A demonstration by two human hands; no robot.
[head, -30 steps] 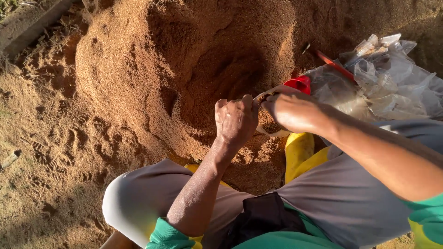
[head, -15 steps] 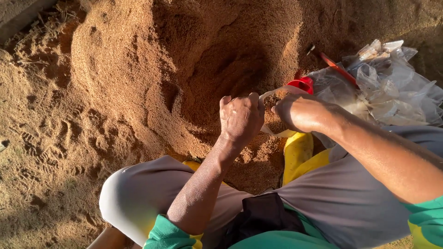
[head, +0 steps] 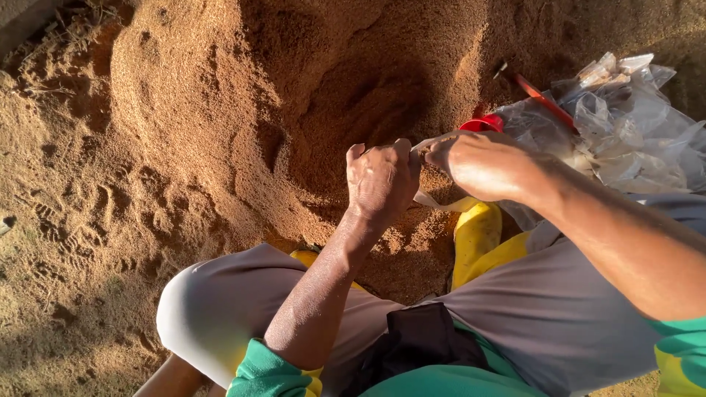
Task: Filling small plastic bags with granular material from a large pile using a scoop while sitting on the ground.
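Between closed hands (head: 419,173) (pinching): clear bag (head: 434,200)

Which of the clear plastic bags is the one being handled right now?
The small clear bag pinched between the left hand and right hand. The other bags lie untouched in a heap to the right.

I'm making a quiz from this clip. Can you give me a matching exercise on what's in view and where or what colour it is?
1. left hand
2. plastic bags
3. boot
4. scoop

a. yellow
b. red, beside the bags
c. clear, heaped at right
d. pinching a bag's edge

Pairs: 1-d, 2-c, 3-a, 4-b
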